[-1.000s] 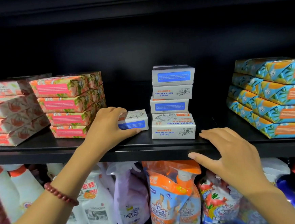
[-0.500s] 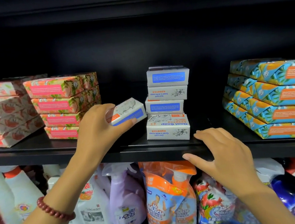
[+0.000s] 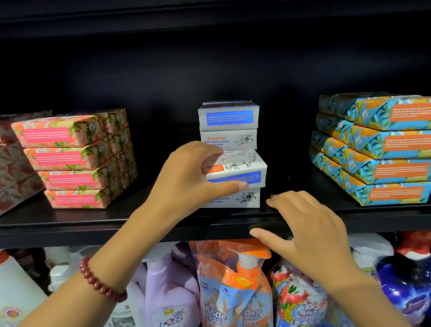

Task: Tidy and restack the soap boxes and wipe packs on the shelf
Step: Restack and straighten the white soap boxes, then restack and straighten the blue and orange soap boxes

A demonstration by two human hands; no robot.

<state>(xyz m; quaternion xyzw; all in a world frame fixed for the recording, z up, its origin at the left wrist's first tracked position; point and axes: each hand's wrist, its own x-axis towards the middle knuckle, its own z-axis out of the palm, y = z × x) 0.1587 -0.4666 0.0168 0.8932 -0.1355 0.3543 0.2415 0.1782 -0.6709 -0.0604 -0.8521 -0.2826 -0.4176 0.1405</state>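
My left hand [image 3: 185,181] grips a white soap box with a blue label [image 3: 238,169], held in the air in front of the middle of the stack of white goat soap boxes [image 3: 227,117] on the black shelf [image 3: 85,225]. The held box hides part of that stack. My right hand [image 3: 307,231] rests open on the shelf's front edge, just right of the stack's bottom box [image 3: 245,199]. Pink floral packs [image 3: 75,161] are stacked at the left. Blue and orange packs [image 3: 388,144] are stacked at the right.
Paler pink packs [image 3: 0,167] sit at the far left. The lower shelf holds cleaning bottles and refill pouches: a white jug [image 3: 10,290], a lilac spray bottle [image 3: 170,296], an orange pouch [image 3: 231,286], dark blue bottles [image 3: 420,284]. Bare shelf shows between the stacks.
My left hand lifted the soap box off the shelf and carried it right, up to the front of the white stack. My right hand stayed on the shelf edge.
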